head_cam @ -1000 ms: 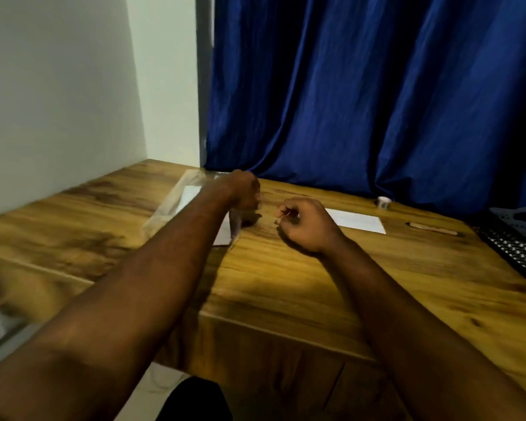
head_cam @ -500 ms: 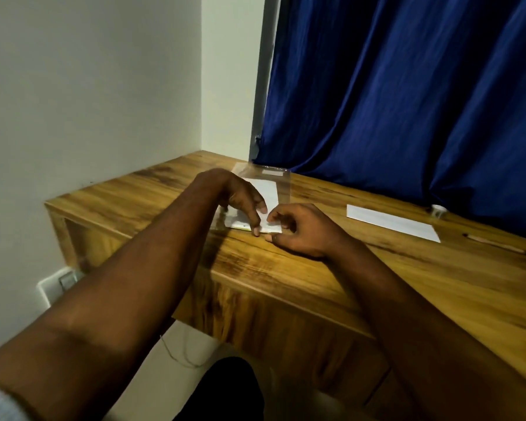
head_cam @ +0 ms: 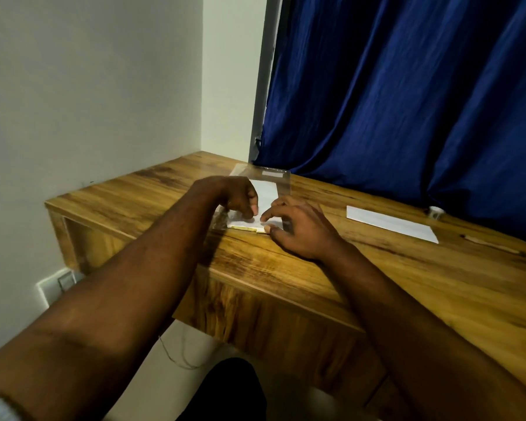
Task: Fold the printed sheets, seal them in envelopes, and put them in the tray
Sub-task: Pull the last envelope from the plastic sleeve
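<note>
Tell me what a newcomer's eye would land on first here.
The two hands meeting mid-desk: the left hand rests on a clear envelope holding a white folded sheet, while the right hand pinches its near corner. Behind, a deep blue curtain fills the right; the wooden desk carries a second white sheet.

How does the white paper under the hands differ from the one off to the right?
The handled paper lies with a clear envelope, touched by the left hand and right hand; the right-side paper is bare, untouched. The right-side paper looks longer and narrower than the handled paper. Both are white, flat on the desk.
</note>
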{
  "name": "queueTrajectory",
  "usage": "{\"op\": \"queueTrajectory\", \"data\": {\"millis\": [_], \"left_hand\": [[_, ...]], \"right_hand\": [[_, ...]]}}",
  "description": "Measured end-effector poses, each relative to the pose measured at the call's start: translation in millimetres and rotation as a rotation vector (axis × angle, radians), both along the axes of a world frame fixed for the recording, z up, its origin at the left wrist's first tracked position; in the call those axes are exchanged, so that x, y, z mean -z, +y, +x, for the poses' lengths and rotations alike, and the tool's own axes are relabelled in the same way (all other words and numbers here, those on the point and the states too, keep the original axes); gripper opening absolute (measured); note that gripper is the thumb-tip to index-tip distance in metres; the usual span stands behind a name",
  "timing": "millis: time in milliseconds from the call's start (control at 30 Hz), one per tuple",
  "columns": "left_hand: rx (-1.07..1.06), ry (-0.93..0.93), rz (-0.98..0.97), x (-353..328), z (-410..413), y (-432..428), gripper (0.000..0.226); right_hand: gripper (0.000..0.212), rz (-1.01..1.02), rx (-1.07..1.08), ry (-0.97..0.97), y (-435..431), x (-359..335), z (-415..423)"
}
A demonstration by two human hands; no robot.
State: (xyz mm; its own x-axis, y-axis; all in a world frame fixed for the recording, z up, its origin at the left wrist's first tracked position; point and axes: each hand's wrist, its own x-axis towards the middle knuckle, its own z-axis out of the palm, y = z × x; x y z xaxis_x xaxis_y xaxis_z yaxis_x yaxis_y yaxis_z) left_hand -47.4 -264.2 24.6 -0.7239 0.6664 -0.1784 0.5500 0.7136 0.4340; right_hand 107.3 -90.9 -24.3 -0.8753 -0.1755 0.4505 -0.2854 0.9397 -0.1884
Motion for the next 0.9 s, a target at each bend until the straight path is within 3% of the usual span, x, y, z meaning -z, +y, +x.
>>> {"op": "queueTrajectory", "data": {"millis": [67,167,333,600,733,900], "left_hand": [[0.02,-0.015,-0.012,2,-2,-1,0.018],[0.038,-0.092,-0.07,-5,2,-4,0.041],[0.036,-0.073,-0.13,-7,3,-4,0.063],[0.002,0.099,0.05,5,-4,-5,0.028],[-0.002,0.15,0.088,6,-4,-6,0.025],[-0.021,0.219,0.091,7,2,-6,0.026]], "right_hand": [[0.026,0.065,0.024,0.008,-3,-2,-1],[0.029,0.141,0.038,0.005,-6,-3,-3],[0.026,0.116,0.043,-0.031,-9,0,-6],[0.034,0.147,0.035,0.018,-12,-1,-3],[0.036,0.157,0.077,-0.042,-16,1,-6],[0.021,0.196,0.101,0.002,-22,0,-11]]}}
